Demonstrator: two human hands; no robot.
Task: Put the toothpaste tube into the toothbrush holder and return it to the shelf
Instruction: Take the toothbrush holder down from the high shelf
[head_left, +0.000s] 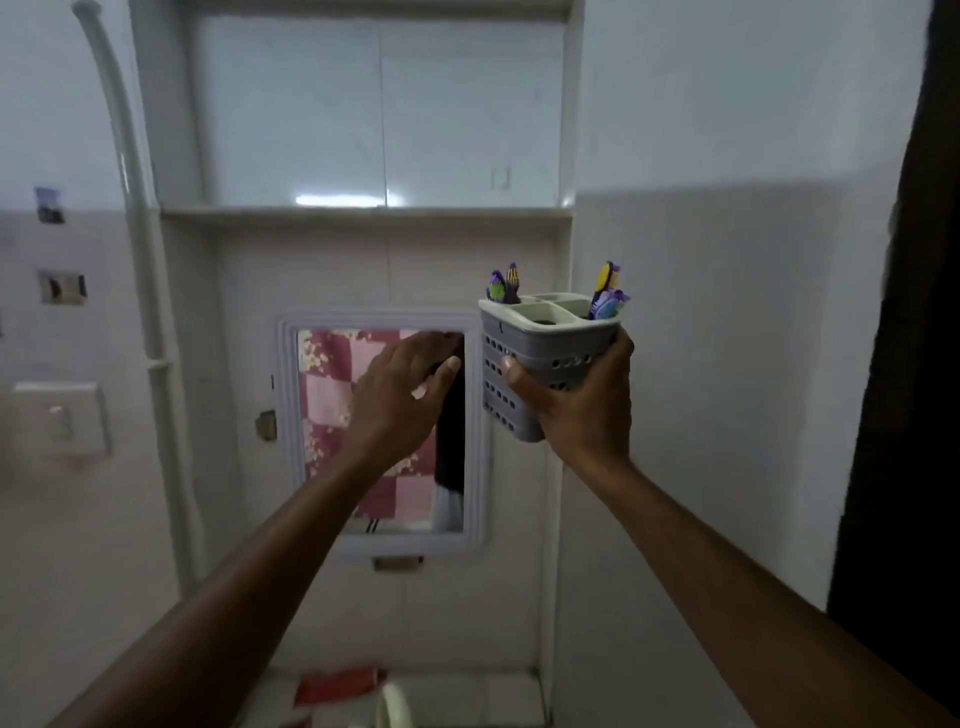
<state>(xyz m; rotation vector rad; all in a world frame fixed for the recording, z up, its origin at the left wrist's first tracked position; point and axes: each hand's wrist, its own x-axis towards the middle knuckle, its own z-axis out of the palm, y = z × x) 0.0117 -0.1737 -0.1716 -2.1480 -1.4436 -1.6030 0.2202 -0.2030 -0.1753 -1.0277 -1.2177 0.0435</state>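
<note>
Location type: domestic bathroom. Indicators: pale glazed wall tiles (727, 364); a white-framed rectangular wall mirror (384, 543) at centre; a recessed white shelf ledge (363, 213) at 12 o'clock; a white vertical pipe (140, 234) at 10 o'clock; a grey perforated plastic toothbrush holder (540, 358) containing purple-handled toothbrushes (605, 296) at 2 o'clock.

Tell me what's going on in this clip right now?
A person's right hand holds a grey perforated toothbrush holder up below the wall shelf, toothbrushes standing in it. The left hand hovers empty and open before the mirror. A red item that may be the toothpaste tube lies below, not in the holder.
</note>
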